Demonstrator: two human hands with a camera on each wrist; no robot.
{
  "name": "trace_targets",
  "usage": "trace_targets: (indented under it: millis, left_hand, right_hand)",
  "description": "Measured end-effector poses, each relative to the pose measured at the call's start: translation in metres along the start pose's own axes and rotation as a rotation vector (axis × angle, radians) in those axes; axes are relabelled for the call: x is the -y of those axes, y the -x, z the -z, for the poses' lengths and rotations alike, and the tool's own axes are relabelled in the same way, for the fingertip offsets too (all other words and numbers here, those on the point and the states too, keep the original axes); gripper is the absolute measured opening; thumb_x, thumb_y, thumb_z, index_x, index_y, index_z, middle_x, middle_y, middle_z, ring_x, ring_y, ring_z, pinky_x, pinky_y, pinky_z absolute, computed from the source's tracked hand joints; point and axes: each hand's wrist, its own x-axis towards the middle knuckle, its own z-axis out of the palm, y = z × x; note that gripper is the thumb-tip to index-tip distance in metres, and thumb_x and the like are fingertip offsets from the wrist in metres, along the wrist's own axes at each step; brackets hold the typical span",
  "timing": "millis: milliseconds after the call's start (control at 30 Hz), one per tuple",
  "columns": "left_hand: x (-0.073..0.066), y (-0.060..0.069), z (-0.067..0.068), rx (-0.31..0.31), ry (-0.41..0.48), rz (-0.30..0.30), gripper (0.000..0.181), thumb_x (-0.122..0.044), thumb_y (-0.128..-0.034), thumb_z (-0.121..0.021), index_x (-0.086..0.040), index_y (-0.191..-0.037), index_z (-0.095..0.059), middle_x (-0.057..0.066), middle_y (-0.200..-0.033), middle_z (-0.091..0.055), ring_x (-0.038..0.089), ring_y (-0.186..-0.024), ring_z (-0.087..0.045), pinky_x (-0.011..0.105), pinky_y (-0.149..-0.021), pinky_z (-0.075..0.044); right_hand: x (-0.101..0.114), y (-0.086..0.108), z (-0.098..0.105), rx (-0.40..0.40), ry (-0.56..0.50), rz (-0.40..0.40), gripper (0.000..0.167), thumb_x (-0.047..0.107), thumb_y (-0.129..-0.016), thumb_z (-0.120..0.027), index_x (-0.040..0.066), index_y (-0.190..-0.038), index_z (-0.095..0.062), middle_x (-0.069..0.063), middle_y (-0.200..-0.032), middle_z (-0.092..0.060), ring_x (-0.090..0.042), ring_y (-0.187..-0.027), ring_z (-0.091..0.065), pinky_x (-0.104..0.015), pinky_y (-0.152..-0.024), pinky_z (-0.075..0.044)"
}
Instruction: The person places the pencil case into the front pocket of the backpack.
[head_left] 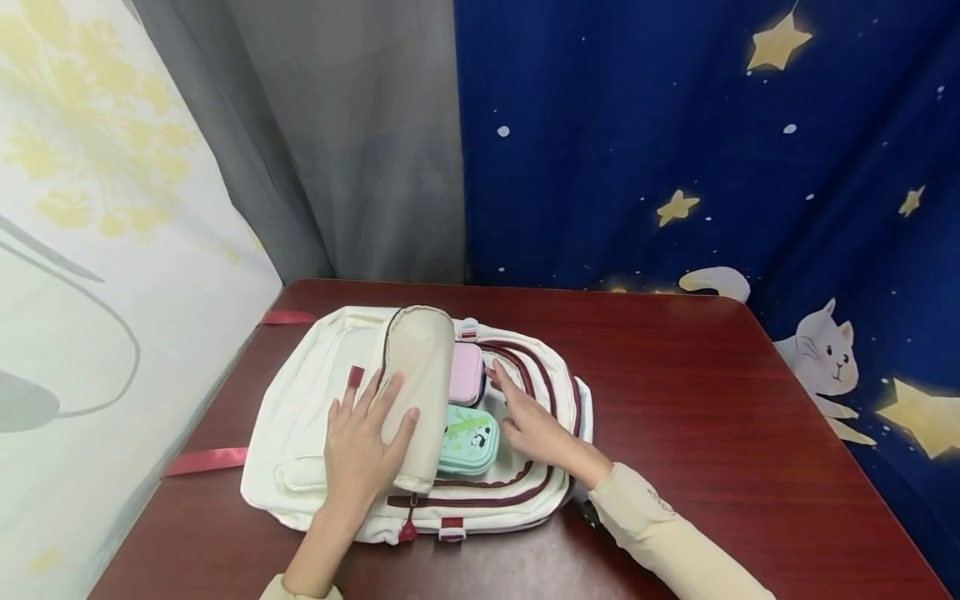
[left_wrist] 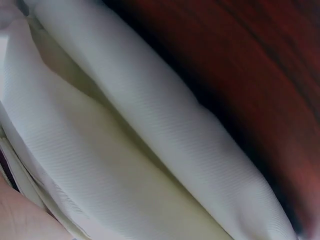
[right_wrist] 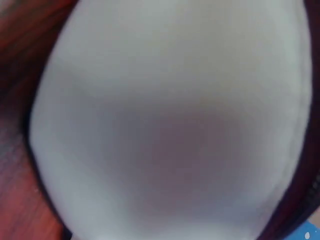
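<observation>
A white backpack (head_left: 300, 417) with dark red zippers lies flat on the table. Its front pocket flap (head_left: 423, 358) is folded back toward the left. My left hand (head_left: 363, 446) rests on that flap with its fingers spread. Partly under the flap's edge sit a pink case (head_left: 466, 372) and, nearer me, a mint-green case (head_left: 470, 442) with a panda picture. My right hand (head_left: 536, 425) reaches in from the right, fingers extended at the pink case's right edge; whether they touch it is unclear. White backpack fabric (right_wrist: 175, 75) fills most of the right wrist view.
The dark red wooden table (head_left: 712, 433) extends to the right of the backpack. Pinkish-red straps (head_left: 206, 460) stick out on its left side. A grey curtain (head_left: 360, 150) and a blue star-patterned curtain (head_left: 600, 167) hang behind the table. A zipper pull (head_left: 407, 531) dangles at the near side.
</observation>
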Motion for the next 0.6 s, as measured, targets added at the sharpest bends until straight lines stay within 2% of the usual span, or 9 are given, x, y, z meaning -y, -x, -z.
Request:
trace_targets:
  millis: [200, 367, 467, 600]
  left_hand:
    - [0.002, 0.002, 0.0, -0.009, 0.006, -0.001, 0.052, -0.041, -0.0863, -0.056, -0.019, -0.133, -0.054, 0.011, -0.137, -0.048, 0.045, -0.124, -0.038, 0.06, -0.102, -0.019]
    - [0.003, 0.0, 0.0, -0.023, 0.012, 0.003, 0.052, -0.04, -0.0859, -0.056, -0.018, -0.133, -0.054, 0.012, -0.136, -0.049, 0.045, -0.124, -0.038, 0.059, -0.101, -0.02]
    - [0.001, -0.002, 0.001, -0.019, 0.033, 0.019, 0.052, -0.04, -0.0861, -0.057, -0.017, -0.133, -0.054, 0.013, -0.135, -0.049, 0.046, -0.124, -0.038, 0.058, -0.102, -0.02]
    - [-0.002, -0.001, 0.003, 0.004, 0.069, 0.065, 0.052, -0.039, -0.0864, -0.058, -0.018, -0.133, -0.054, 0.012, -0.136, -0.049, 0.046, -0.124, -0.038, 0.054, -0.104, -0.02]
  right_hand:
    - [0.003, 0.013, 0.006, -0.013, -0.052, -0.03, 0.073, -0.005, -0.085, -0.052, 0.001, -0.147, -0.016, -0.017, -0.136, -0.045, -0.028, -0.115, -0.052, -0.04, -0.091, -0.044]
    - [0.01, 0.021, 0.009, 0.046, -0.135, -0.071, 0.06, 0.007, -0.091, -0.055, 0.005, -0.144, -0.028, -0.011, -0.119, -0.057, -0.019, -0.095, -0.062, -0.031, -0.078, -0.051]
    - [0.014, 0.025, 0.009, 0.051, -0.194, -0.113, 0.058, 0.008, -0.091, -0.058, 0.005, -0.142, -0.032, -0.008, -0.11, -0.06, -0.014, -0.088, -0.063, -0.025, -0.073, -0.051]
    - [0.018, 0.031, 0.008, 0.015, -0.34, -0.194, 0.064, 0.006, -0.086, -0.065, 0.001, -0.141, -0.034, -0.011, -0.108, -0.06, -0.017, -0.089, -0.064, -0.025, -0.075, -0.051]
